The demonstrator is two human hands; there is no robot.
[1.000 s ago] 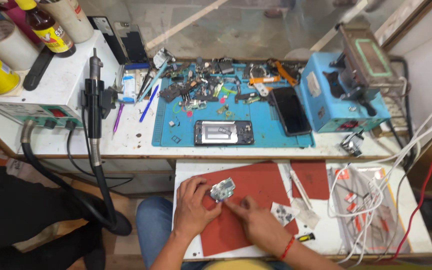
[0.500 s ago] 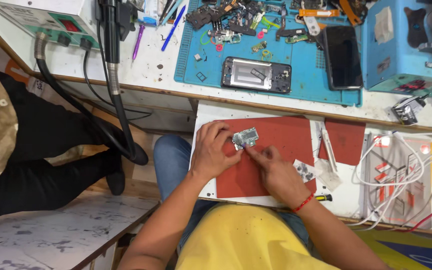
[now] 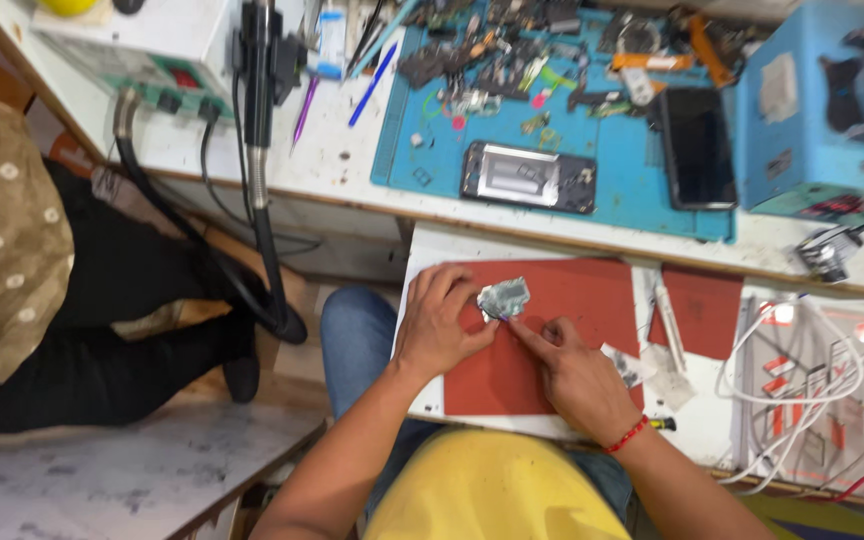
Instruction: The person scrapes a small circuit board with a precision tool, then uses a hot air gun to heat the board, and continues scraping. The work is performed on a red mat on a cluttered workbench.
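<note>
This is a small phone-repair workshop. A blue work mat (image 3: 642, 190) lies on the white bench, and everything gathers about it: an opened phone (image 3: 528, 177) and a dark phone (image 3: 697, 147) rest on it, loose parts and tools (image 3: 512, 60) litter its far edge, a hot-air soldering station (image 3: 142, 50) stands to its left, and white cables (image 3: 802, 370) coil below its right corner.

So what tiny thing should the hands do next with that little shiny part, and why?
Probably press the small silvery part flat and steady with the left hand, so the right hand can work at its lower edge. The left fingers grip its side on the red mat, and the right fingertip touches just beneath it, so it could easily slide.
</note>
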